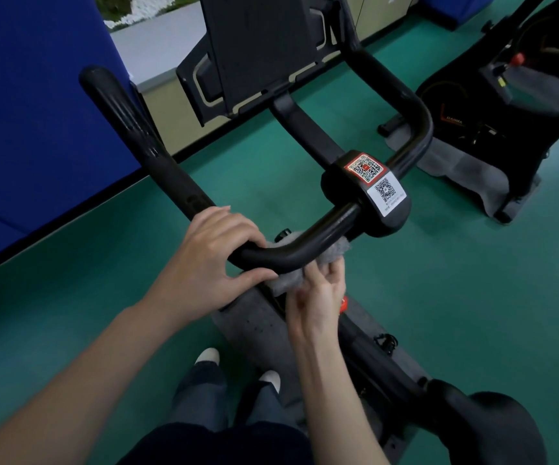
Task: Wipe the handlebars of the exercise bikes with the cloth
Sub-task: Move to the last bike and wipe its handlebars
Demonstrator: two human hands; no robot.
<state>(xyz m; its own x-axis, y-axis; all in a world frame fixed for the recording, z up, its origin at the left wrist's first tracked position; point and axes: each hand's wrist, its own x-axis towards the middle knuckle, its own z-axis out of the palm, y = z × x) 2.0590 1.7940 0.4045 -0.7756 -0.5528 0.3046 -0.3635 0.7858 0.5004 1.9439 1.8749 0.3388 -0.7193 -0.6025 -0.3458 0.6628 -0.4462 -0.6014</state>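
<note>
The black handlebar (pixel 305 245) of an exercise bike curves across the middle of the head view, with QR stickers on its centre clamp (pixel 375 182). My left hand (pixel 214 260) is wrapped around the bar's left bend. Just right of it and below the bar, my right hand (pixel 318 297) grips a grey cloth (pixel 291 281), which is pressed up against the bar's underside and bunches out on both sides of the tube. Part of the cloth is hidden behind the bar and my fingers.
The bike's console (pixel 261 52) stands beyond the bar and its black saddle (pixel 492 427) is at the lower right. A second exercise bike (pixel 506 105) stands at the right. A blue panel (pixel 36 122) lines the left. The floor (pixel 439 313) is green.
</note>
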